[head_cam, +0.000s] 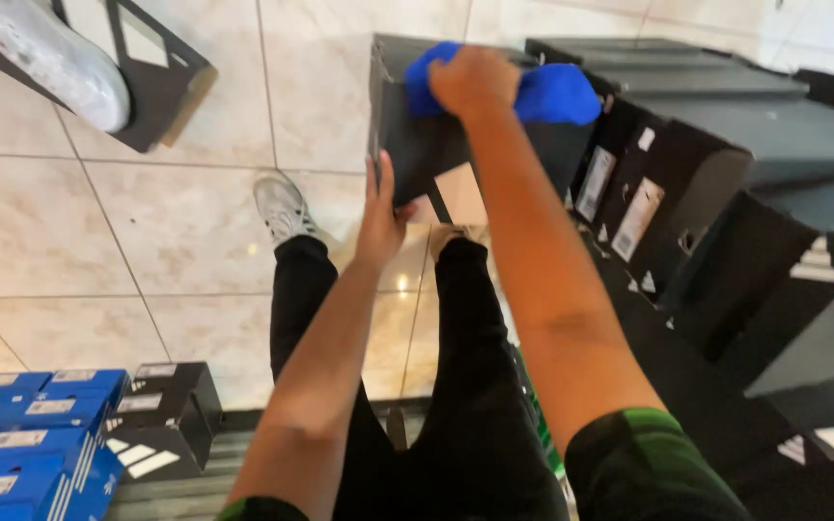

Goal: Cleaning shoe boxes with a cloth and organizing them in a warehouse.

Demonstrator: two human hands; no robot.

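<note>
Black shoebox (415,135) at 12 o'clock | your left hand (380,217) grips its lower corner | right hand (473,82) presses blue cloth (554,94) on its top | box probably light, stiff, crushable: hold by edges.

Shoe boxes, black and blue, around a pair of working hands

A black box (417,135) sits between the fingers (385,183) of both hands; just right of them, stacked black boxes (687,164) carry white labels (637,218); far below left, blue boxes (21,444) flank a striped black box (168,425).
</note>
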